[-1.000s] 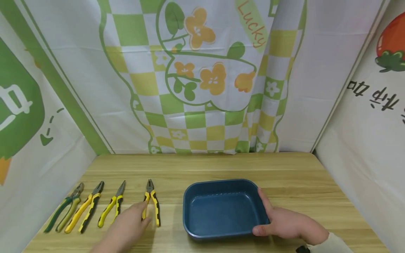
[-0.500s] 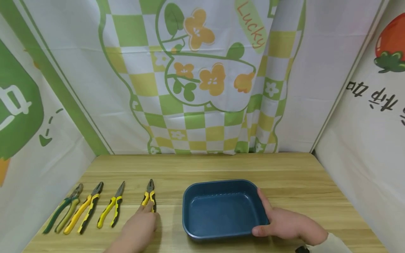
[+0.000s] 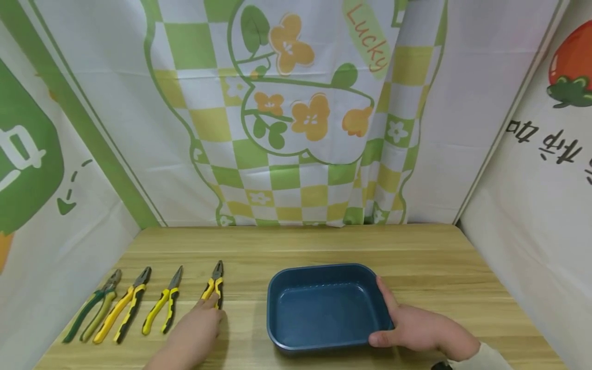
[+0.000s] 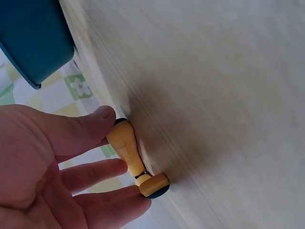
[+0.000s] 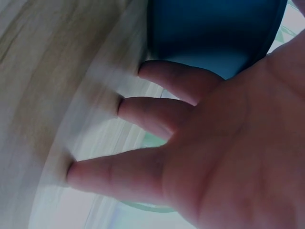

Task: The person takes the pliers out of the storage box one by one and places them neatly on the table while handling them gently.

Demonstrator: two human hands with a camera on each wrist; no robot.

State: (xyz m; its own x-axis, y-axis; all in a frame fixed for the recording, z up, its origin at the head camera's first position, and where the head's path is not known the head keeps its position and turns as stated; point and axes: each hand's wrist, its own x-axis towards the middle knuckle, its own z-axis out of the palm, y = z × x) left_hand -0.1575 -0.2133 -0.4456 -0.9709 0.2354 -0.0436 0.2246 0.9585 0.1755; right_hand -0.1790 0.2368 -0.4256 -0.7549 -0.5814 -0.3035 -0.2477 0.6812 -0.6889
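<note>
My left hand (image 3: 194,331) pinches the yellow-and-black handles of a pair of pliers (image 3: 215,282) lying on the table, its metal nose pointing away from me. Seen from the left wrist, the thumb is on one side of the handles (image 4: 126,145) and the fingers are on the other. A dark blue rectangular tray (image 3: 330,313) stands to the right of these pliers. At its right end, my right hand (image 3: 416,329) rests with the thumb at the near corner and the index finger along the side wall. Several fingertips (image 5: 126,106) touch the tabletop in the right wrist view.
Left of my left hand lie yellow-and-black long-nose pliers (image 3: 162,306), yellow-and-black pliers (image 3: 125,306) and green-handled pliers (image 3: 97,306), in a row. The wooden table (image 3: 296,241) ends at a patterned curtain (image 3: 296,169). Printed cloth walls flank both sides.
My left hand has moved over the rightmost pliers and taken hold of their handles, which are now closer together. The pliers have shifted slightly left. My right hand and the tray stay put.
</note>
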